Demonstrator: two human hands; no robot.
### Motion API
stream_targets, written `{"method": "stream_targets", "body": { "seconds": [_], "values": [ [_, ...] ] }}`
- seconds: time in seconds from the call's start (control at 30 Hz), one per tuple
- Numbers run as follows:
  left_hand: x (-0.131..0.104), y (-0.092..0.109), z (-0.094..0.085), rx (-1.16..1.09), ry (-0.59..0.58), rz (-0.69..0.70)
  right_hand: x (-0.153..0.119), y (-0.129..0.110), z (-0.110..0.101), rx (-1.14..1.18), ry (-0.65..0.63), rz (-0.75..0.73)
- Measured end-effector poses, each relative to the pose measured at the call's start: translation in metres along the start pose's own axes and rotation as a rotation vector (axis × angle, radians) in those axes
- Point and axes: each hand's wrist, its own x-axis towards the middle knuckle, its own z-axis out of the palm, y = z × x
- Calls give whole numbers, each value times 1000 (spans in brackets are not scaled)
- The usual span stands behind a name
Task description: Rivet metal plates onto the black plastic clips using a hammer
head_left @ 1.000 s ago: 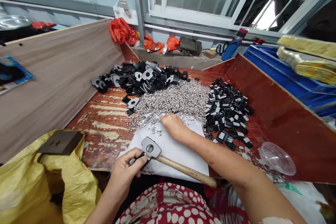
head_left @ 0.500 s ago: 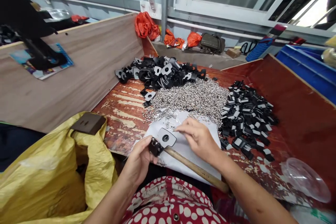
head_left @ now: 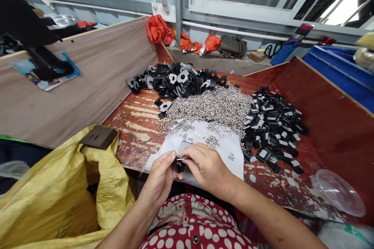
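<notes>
Head view: the left hand (head_left: 161, 174) grips a black clip (head_left: 180, 167) and the right hand (head_left: 209, 166) pinches a pin (head_left: 180, 159) at it, over the cloth (head_left: 223, 153)'s near part. Beyond lies a pin heap (head_left: 216, 105), with large parts (head_left: 168, 80) piled far left and small parts (head_left: 274, 124) right.

Lower centre: the left hand (head_left: 162, 171) grips a small black part (head_left: 180, 167); the right hand (head_left: 209, 166) pinches a thin metal pin (head_left: 180, 159) at it, though the fingers hide whether the two touch. Beneath lies a white cloth (head_left: 233, 169). Centre: a heap of shiny metal pieces (head_left: 213, 104), with larger black-and-grey parts (head_left: 175, 81) to its upper left and smaller black pieces (head_left: 274, 124) to its right. Lower left: a yellow sack (head_left: 58, 198). Lower right: a clear plastic container (head_left: 338, 192).
</notes>
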Motion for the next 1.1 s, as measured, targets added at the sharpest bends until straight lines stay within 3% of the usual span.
{"method": "stream_targets", "body": {
  "seconds": [0.1, 0.23, 0.33, 0.43, 0.53, 0.63, 0.73, 0.87, 0.97, 1.1],
  "values": [
    [-3, -2, 5, -17, 27, 25, 0, -12, 4, -232, -7, -131],
    [-4, -7, 14, -56, 91, 80, 3, -23, 22, -606, 131, -420],
    [-4, -7, 15, -53, 87, 84, 3, -19, 24, -623, 123, -437],
    [-9, -1, 10, -56, 50, 68, 3, -15, 12, -492, 38, -323],
    [-19, 5, 1, -7, -29, 74, 3, -18, 3, -362, 48, -188],
    [-31, 7, -13, 344, 8, 239, -1, -22, 7, -276, 57, -158],
    [-46, 13, -34, 808, 130, 359, -16, -15, 11, -191, -80, -48],
    [-65, 22, -57, 902, 159, 152, -56, 11, 6, -477, -295, 260],
    [-66, 8, -61, 842, 113, 85, -84, 26, 3, -558, -436, 377],
    [-48, -26, -57, 900, 122, 197, -102, 29, -6, -475, -471, 521]
  ]
}}
